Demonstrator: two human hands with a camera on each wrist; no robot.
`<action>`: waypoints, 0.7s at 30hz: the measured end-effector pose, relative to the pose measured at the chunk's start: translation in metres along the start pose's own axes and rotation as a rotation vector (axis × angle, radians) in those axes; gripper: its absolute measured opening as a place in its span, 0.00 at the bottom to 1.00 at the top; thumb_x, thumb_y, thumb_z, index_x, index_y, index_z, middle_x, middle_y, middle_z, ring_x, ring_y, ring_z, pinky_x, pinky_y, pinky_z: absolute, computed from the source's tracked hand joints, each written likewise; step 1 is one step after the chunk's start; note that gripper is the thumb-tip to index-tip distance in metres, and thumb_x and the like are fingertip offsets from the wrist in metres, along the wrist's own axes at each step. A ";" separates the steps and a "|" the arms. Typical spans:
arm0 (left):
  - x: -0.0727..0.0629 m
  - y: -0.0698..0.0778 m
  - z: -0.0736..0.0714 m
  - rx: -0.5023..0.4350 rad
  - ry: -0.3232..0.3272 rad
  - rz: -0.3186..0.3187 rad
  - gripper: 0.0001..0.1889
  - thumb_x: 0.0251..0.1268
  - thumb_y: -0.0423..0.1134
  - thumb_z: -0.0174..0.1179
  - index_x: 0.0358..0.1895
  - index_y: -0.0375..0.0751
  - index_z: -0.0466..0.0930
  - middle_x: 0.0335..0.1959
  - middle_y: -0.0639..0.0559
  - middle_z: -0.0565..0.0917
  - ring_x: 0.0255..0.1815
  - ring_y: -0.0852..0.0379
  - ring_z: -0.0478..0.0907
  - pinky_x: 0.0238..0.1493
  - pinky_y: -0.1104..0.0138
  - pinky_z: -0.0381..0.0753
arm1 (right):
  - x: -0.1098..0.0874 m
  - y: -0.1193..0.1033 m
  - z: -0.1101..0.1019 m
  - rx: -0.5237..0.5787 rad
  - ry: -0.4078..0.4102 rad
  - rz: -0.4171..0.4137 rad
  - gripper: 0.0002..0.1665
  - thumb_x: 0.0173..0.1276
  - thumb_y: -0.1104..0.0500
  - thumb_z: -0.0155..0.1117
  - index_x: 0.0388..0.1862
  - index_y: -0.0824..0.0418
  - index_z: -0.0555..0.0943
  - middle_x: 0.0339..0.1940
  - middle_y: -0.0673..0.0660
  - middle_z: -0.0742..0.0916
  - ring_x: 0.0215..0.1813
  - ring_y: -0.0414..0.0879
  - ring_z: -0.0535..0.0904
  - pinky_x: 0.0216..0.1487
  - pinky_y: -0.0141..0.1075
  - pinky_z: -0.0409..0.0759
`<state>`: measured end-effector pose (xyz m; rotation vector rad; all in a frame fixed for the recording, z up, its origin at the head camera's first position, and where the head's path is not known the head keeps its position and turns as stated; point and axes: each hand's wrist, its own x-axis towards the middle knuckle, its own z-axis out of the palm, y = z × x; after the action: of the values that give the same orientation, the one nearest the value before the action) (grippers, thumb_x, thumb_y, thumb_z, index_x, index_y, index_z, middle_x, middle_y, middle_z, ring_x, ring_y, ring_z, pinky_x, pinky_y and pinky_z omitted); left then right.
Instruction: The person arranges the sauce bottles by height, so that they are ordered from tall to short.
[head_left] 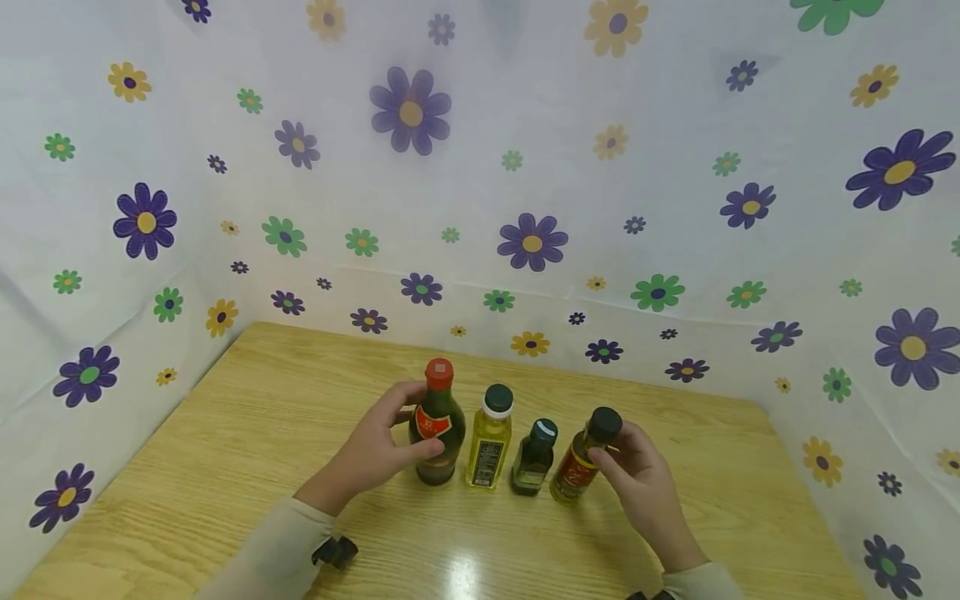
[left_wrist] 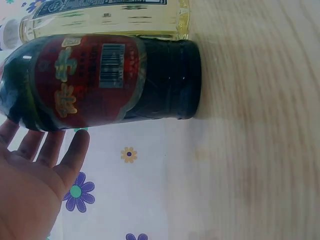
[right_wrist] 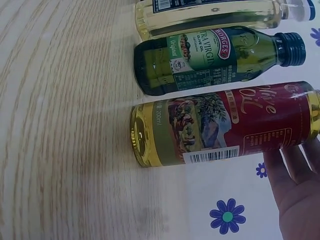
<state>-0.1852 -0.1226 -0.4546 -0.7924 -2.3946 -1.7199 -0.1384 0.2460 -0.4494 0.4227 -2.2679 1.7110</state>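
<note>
My left hand (head_left: 375, 450) is round a dark glass bottle with a red cap (head_left: 437, 429), its thumb across the front and its fingers behind. In the left wrist view, the fingers (left_wrist: 52, 147) reach the bottle's side beside the red label. At the row's right end, my right hand (head_left: 645, 483) holds a black-capped olive oil bottle (head_left: 576, 471) near its neck. That bottle's red "Olive Oil" label (right_wrist: 265, 112) faces the right wrist camera. Between them stand a clear bottle of yellow oil (head_left: 489, 442) and a small green olive oil bottle (head_left: 533, 462).
All the bottles stand close together in a row on a wooden table (head_left: 187, 483). A white flower-print cloth (head_left: 450, 183) hangs behind the table and along both sides. Dark bands (head_left: 335, 552) sit at the sleeve cuffs.
</note>
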 end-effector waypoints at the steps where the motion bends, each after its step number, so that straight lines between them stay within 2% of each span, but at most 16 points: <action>1: 0.000 0.000 0.001 -0.003 0.003 -0.001 0.36 0.63 0.42 0.75 0.73 0.57 0.69 0.64 0.57 0.78 0.67 0.52 0.74 0.67 0.42 0.73 | 0.000 0.000 0.001 -0.009 0.009 -0.003 0.17 0.73 0.73 0.62 0.60 0.72 0.75 0.54 0.42 0.84 0.58 0.32 0.81 0.59 0.25 0.80; 7: -0.001 -0.003 0.004 -0.005 0.033 0.000 0.33 0.64 0.42 0.75 0.71 0.57 0.71 0.63 0.58 0.79 0.66 0.53 0.75 0.65 0.43 0.75 | 0.000 0.001 0.003 -0.062 0.032 -0.044 0.18 0.71 0.74 0.65 0.58 0.70 0.78 0.54 0.42 0.85 0.56 0.32 0.82 0.57 0.25 0.81; 10: -0.002 -0.005 0.005 -0.001 0.039 0.008 0.32 0.65 0.41 0.74 0.70 0.56 0.71 0.63 0.58 0.79 0.65 0.53 0.74 0.64 0.43 0.76 | 0.000 0.002 0.003 -0.077 0.024 -0.044 0.19 0.71 0.73 0.65 0.59 0.69 0.79 0.56 0.48 0.86 0.57 0.31 0.81 0.57 0.25 0.80; 14: -0.002 -0.006 0.006 -0.001 0.039 0.007 0.32 0.65 0.40 0.74 0.70 0.55 0.70 0.63 0.57 0.78 0.66 0.53 0.74 0.64 0.44 0.77 | 0.000 0.004 0.003 -0.069 -0.014 -0.002 0.19 0.73 0.70 0.65 0.62 0.68 0.79 0.59 0.60 0.86 0.59 0.31 0.81 0.58 0.25 0.80; 17: -0.003 -0.007 0.008 -0.004 0.037 -0.021 0.35 0.63 0.41 0.75 0.71 0.54 0.69 0.64 0.56 0.78 0.67 0.51 0.73 0.64 0.44 0.77 | 0.000 0.006 0.002 -0.053 -0.041 0.044 0.20 0.75 0.67 0.64 0.64 0.67 0.78 0.61 0.64 0.85 0.59 0.32 0.82 0.59 0.25 0.80; 21: -0.005 -0.008 0.011 -0.016 0.026 -0.099 0.41 0.59 0.45 0.78 0.74 0.56 0.65 0.66 0.56 0.76 0.67 0.50 0.72 0.65 0.45 0.75 | -0.001 0.009 0.001 -0.050 -0.046 0.069 0.20 0.76 0.66 0.64 0.64 0.67 0.78 0.62 0.64 0.85 0.60 0.32 0.82 0.59 0.25 0.79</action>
<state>-0.1815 -0.1161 -0.4674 -0.6600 -2.4450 -1.7755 -0.1405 0.2473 -0.4581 0.3807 -2.3788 1.6894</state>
